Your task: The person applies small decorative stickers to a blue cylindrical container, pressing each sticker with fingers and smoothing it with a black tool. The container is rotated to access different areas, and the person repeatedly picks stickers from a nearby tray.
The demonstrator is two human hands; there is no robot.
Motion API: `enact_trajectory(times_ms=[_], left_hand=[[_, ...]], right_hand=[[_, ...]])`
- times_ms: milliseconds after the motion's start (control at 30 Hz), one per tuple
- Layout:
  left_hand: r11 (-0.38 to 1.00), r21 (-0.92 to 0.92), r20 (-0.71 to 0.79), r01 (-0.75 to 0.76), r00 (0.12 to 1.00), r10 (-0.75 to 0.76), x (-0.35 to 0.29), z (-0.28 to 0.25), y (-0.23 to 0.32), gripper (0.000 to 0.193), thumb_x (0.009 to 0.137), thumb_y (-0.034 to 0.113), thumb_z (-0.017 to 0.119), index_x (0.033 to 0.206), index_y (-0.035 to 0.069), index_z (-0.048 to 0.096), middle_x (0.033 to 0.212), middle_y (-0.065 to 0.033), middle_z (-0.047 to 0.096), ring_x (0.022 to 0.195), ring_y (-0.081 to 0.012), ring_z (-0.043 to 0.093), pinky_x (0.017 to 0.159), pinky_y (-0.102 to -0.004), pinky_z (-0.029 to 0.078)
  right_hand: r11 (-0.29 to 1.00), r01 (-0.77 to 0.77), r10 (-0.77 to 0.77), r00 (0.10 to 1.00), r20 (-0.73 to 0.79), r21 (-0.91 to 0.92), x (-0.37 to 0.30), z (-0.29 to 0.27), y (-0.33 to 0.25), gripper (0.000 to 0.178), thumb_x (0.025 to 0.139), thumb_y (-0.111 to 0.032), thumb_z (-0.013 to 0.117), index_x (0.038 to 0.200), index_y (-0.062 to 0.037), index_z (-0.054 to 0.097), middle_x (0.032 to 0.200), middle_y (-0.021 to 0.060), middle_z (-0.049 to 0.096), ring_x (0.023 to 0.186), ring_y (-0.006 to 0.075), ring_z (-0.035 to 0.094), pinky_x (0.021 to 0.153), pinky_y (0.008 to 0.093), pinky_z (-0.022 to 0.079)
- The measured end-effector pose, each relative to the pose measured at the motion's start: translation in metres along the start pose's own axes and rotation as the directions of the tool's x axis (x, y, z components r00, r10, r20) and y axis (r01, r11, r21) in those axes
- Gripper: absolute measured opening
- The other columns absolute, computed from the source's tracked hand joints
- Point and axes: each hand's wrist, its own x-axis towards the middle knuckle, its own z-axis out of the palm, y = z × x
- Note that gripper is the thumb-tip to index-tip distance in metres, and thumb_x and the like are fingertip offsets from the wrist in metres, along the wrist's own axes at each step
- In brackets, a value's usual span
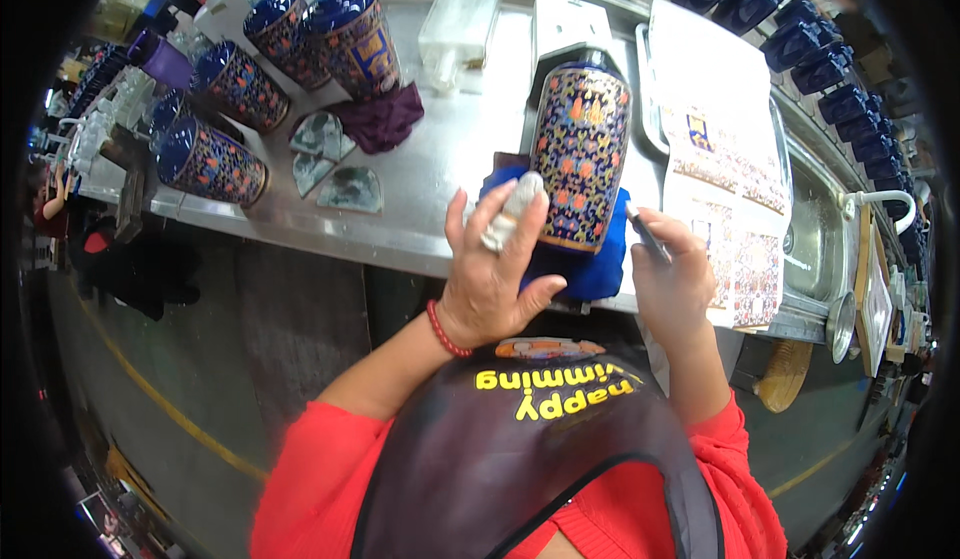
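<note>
A dark blue bottle-shaped vessel with a dense multicoloured flower pattern lies in front of me, its base toward me. Under its near end is a blue cloth. My left hand is beside the vessel's lower left side, fingers partly spread, with a crumpled white cloth held among them. To the right of the vessel, my right hand grips a dark pen-like tool, its pale tip pointing at the vessel's lower right edge. Whether the tip touches is unclear.
Several patterned blue vessels sit at the left, near a purple cloth and grey-green flat pieces. A clear block lies behind. Printed pattern sheets cover the right, beside a metal sink. Dark blue vessels line the far right.
</note>
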Motion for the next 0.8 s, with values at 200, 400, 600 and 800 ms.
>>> enact_trajectory(times_ms=[200,400,600,800], left_hand=[[0.987,0.026,0.095,0.158,0.983,-0.16,0.019,0.0,-0.006,0.107,0.076,0.039,0.083,0.16,0.002,0.029,0.152,-0.0202,0.046,0.14,-0.0394,0.037,0.117,-0.0657,0.014],[0.987,-0.001,0.087,0.161,0.983,-0.16,0.027,0.002,-0.007,0.11,0.075,0.05,0.084,0.158,0.003,0.031,0.148,-0.0192,0.047,0.14,-0.0391,0.037,0.117,-0.0662,0.013],[0.979,0.002,0.089,0.206,0.975,-0.205,0.025,0.003,-0.008,0.112,0.074,0.053,0.084,0.158,0.001,0.031,0.147,-0.0191,0.048,0.138,-0.0378,0.04,0.117,-0.0671,0.012],[0.996,-0.012,0.135,-0.092,0.986,0.093,0.023,-0.008,-0.024,0.102,0.086,0.074,0.062,0.159,0.008,0.036,0.155,-0.0178,0.045,0.146,-0.0391,0.032,0.119,-0.0638,0.01]], right_hand=[[0.925,0.371,-0.328,0.889,0.32,-0.082,0.058,-0.014,-0.034,0.031,0.075,-0.009,0.085,0.1,-0.0096,0.066,0.093,0.009,0.062,0.084,0.0311,0.058,0.079,0.0445,0.047],[0.993,0.017,0.01,0.972,0.235,-0.114,0.153,-0.003,-0.036,0.026,0.08,-0.017,0.08,0.098,-0.0056,0.066,0.085,0.0127,0.066,0.074,0.0331,0.065,0.07,0.0424,0.048],[0.987,0.15,-0.152,0.794,0.588,0.052,0.153,-0.001,-0.025,0.017,0.081,-0.015,0.078,0.088,-0.0078,0.065,0.085,0.0099,0.068,0.074,0.0307,0.065,0.073,0.0403,0.05],[0.954,-0.292,0.283,0.952,0.114,0.066,0.132,-0.011,0.0,0.021,0.089,-0.018,0.078,0.1,-0.0021,0.071,0.08,0.0105,0.072,0.069,0.0186,0.068,0.062,0.0307,0.052]])
